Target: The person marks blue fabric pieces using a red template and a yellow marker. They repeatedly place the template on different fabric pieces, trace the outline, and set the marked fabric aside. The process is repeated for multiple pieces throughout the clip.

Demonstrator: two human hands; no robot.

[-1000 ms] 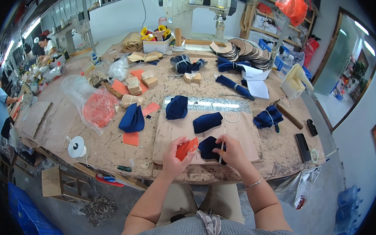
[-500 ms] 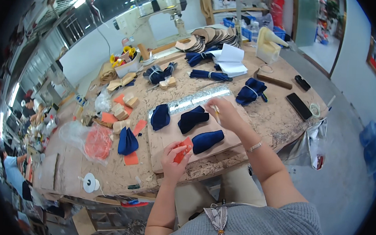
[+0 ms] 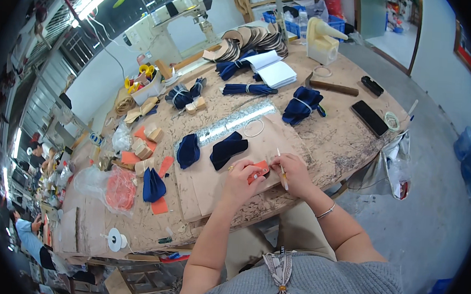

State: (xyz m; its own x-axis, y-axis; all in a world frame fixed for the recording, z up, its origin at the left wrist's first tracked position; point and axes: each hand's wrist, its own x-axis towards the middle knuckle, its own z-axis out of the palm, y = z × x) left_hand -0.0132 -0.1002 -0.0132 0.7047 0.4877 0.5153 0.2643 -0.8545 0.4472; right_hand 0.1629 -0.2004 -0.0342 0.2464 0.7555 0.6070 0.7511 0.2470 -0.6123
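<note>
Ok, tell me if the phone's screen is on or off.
Off, it seems: the phone shows a plain dark face, with nothing lit.

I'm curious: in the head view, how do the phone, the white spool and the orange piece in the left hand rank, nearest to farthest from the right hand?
1. Orange piece: just left of the right hand.
2. Phone: farther off, table's right side.
3. White spool: table's far left edge.
</note>
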